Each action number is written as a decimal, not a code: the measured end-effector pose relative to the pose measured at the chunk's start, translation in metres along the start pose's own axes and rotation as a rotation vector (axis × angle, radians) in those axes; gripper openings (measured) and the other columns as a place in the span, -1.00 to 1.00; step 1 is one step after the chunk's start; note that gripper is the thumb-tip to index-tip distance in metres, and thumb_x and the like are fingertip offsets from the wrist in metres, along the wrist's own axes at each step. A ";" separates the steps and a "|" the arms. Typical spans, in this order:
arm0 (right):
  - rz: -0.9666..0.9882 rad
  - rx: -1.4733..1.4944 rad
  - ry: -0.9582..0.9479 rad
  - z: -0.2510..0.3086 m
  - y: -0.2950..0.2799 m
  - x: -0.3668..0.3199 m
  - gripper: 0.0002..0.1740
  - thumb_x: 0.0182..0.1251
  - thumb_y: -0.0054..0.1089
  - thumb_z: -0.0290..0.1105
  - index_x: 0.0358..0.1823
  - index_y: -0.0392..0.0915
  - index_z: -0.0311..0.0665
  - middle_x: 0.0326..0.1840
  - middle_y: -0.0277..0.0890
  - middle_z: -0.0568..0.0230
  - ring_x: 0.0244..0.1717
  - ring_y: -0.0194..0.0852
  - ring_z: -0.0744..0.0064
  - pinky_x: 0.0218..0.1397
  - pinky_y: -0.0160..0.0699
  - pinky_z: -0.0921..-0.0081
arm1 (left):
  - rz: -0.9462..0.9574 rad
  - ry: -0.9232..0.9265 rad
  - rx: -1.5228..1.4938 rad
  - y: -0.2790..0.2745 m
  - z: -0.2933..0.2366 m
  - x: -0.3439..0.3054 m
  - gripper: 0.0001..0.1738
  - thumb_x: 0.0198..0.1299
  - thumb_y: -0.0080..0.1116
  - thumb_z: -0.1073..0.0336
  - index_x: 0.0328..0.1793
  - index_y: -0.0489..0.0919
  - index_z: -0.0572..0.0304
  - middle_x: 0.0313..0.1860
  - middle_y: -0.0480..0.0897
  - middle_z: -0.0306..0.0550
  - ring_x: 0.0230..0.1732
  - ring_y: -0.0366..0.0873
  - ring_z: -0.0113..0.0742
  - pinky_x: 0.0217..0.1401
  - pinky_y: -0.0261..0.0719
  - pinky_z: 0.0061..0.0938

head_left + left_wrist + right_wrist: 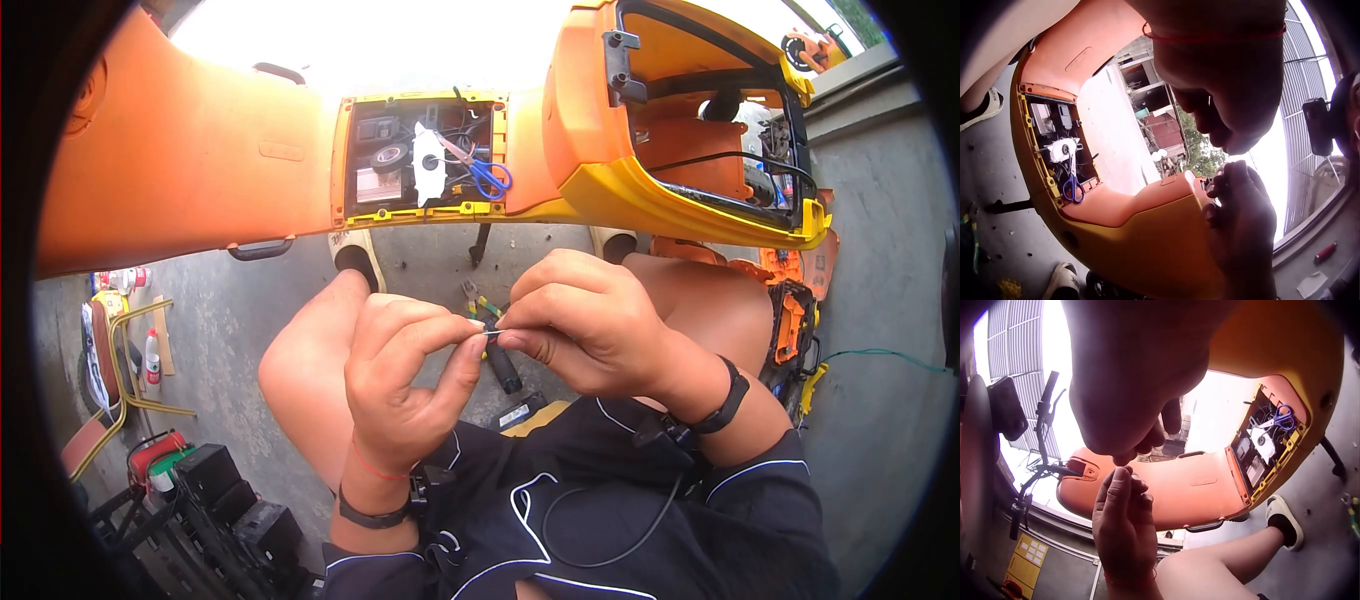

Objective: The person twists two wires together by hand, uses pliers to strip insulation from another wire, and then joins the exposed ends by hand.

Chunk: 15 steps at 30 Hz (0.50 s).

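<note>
Both hands meet in front of the lap in the head view. The left hand [405, 375] pinches one end of a small thin pale piece [492, 332] between thumb and index finger. At its other end the right hand [590, 325] pinches it the same way. What the piece is, I cannot tell. Beyond the hands stands an orange and yellow vehicle body [230, 170] with an open compartment. Blue-handled scissors [490, 178] lie in it by a white piece [429, 165] and a small roll [390, 157]. Fingers hide the piece in both wrist views.
Pliers [470, 292] and a dark-handled tool [503, 370] lie on the grey floor [260, 290] below the hands. Orange parts [795, 325] stand at the right. Black boxes [235, 500] and a bottle [152, 358] are at the left.
</note>
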State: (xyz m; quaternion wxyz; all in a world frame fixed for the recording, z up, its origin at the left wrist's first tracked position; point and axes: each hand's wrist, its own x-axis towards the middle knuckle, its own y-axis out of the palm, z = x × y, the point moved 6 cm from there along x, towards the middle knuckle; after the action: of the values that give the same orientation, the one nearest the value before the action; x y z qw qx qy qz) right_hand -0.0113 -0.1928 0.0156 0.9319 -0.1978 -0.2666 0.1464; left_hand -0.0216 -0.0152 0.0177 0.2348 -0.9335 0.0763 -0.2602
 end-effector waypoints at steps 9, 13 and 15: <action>0.119 -0.046 -0.034 0.002 0.002 -0.003 -0.84 0.21 0.50 -0.51 -0.27 0.65 -0.29 -0.26 0.66 0.14 -0.29 0.67 0.10 -0.26 0.65 0.29 | 0.025 0.011 0.019 0.004 -0.002 0.000 -0.76 -0.02 0.55 0.52 -0.19 0.77 0.19 -0.27 0.70 -0.15 -0.22 0.59 -0.17 -0.13 0.55 -0.33; 0.108 0.016 0.012 -0.001 0.003 -0.004 -0.84 0.30 0.46 -0.40 -0.30 0.61 -0.26 -0.35 0.59 0.18 -0.31 0.63 0.04 -0.31 0.59 0.22 | 0.055 0.059 0.040 0.003 -0.004 -0.001 -0.78 -0.03 0.58 0.48 -0.24 0.77 0.16 -0.29 0.71 -0.19 -0.24 0.58 -0.18 -0.14 0.52 -0.33; 0.106 0.067 0.024 -0.002 0.004 -0.004 -0.84 0.32 0.44 -0.40 -0.30 0.61 -0.27 -0.36 0.59 0.16 -0.31 0.63 0.03 -0.31 0.58 0.21 | 0.053 0.059 0.051 0.003 -0.006 -0.001 -0.78 -0.03 0.59 0.47 -0.25 0.77 0.15 -0.30 0.71 -0.20 -0.24 0.58 -0.18 -0.14 0.51 -0.32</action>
State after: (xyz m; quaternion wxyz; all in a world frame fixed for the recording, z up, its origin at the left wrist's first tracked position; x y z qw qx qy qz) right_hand -0.0143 -0.1917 0.0109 0.9320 -0.1823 -0.2395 0.2019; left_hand -0.0257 -0.0198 0.0206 0.2631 -0.9167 0.1010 -0.2834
